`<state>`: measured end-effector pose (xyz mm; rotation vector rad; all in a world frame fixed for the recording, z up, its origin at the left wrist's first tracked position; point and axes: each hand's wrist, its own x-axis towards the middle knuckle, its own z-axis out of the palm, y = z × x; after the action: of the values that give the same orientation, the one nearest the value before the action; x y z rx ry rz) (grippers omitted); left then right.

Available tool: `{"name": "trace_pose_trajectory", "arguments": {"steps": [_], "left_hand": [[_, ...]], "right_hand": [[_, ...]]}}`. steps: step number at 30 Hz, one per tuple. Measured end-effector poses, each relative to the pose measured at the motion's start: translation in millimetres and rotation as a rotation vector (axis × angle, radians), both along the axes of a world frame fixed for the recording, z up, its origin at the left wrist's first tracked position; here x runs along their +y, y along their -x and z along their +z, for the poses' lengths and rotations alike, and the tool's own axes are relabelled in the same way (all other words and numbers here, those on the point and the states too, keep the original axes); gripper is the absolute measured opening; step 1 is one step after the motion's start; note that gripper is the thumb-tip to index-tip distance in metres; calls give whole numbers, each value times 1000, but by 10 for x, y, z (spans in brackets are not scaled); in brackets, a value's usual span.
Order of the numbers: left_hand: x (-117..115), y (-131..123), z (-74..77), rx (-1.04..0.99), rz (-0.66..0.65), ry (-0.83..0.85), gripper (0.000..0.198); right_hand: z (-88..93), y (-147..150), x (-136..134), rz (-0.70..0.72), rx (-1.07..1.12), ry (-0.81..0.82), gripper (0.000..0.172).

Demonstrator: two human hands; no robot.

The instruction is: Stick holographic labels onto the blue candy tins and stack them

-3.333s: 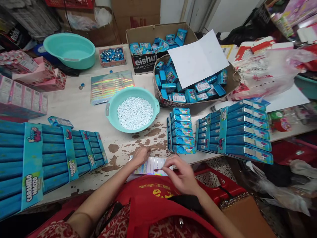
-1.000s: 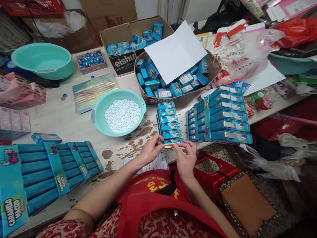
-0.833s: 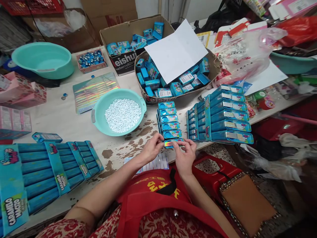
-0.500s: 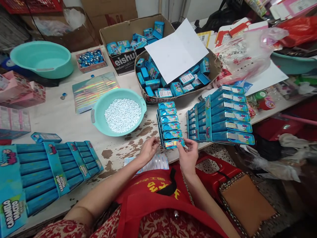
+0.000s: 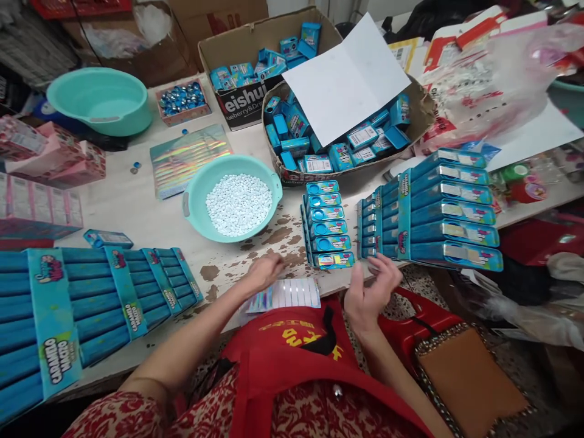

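A display tray of blue candy tins (image 5: 327, 228) stands on the table in front of me, its tins stacked in a row. The nearest tin bears a shiny strip sticker (image 5: 332, 260). To the left of the tray, my left hand (image 5: 264, 272) has its fingers bunched together; what they hold, if anything, is hidden. A sheet of silvery strip stickers (image 5: 296, 293) lies at the table edge just below that hand. My right hand (image 5: 373, 292) is off the tray, near its lower right corner, thumb and fingers apart with nothing in them.
A turquoise basin (image 5: 194, 216) of white candies sits left of the tray. Filled tin displays stand at right (image 5: 404, 213) and left (image 5: 59, 316). Behind are cartons of loose tins (image 5: 292, 176), a white paper sheet (image 5: 347, 79), another basin (image 5: 100, 100) and a box of blue caps (image 5: 182, 100).
My right hand has let go of the nearest tin and moved right with its fingers parted. My left hand has drawn back from the tray toward the sticker sheet. The view has shifted slightly.
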<state>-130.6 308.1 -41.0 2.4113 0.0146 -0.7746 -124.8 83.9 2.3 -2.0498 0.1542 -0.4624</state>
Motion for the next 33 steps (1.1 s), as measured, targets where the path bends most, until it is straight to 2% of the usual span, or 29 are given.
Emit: {"name": "trace_pose_trajectory", "arguments": {"steps": [1,3,5,6,9,11,14,18,22,30,33], "left_hand": [[119,47,-62,70,-12,5,28],[292,157,-196,225,-56,17,29],[378,261,-319,327,-30,18,24],[398,302,-367,346,11,14,21],[426,386,-444,350,131,20,14],[444,422,-458,344,181,38,16],[464,465,-479,340,259,64,16],[450,504,-533,354,367,78,14],[422,517,-538,376,434,107,13],[420,481,-539,360,429,75,12],[419,481,-569,319,398,35,12]], "right_hand": [[7,64,8,104,-64,21,19],[-47,168,77,503,-67,25,13],[-208,212,224,878,92,12,11],[-323,212,320,967,188,11,12],[-718,182,637,964,375,80,18],[-932,181,816,1004,425,226,21],[-1085,221,970,1172,476,496,26],[-1073,261,1007,1377,464,710,34],[-992,237,1009,1454,432,798,34],[-907,172,1077,1410,402,754,14],[-766,168,1058,1348,475,616,7]]}}
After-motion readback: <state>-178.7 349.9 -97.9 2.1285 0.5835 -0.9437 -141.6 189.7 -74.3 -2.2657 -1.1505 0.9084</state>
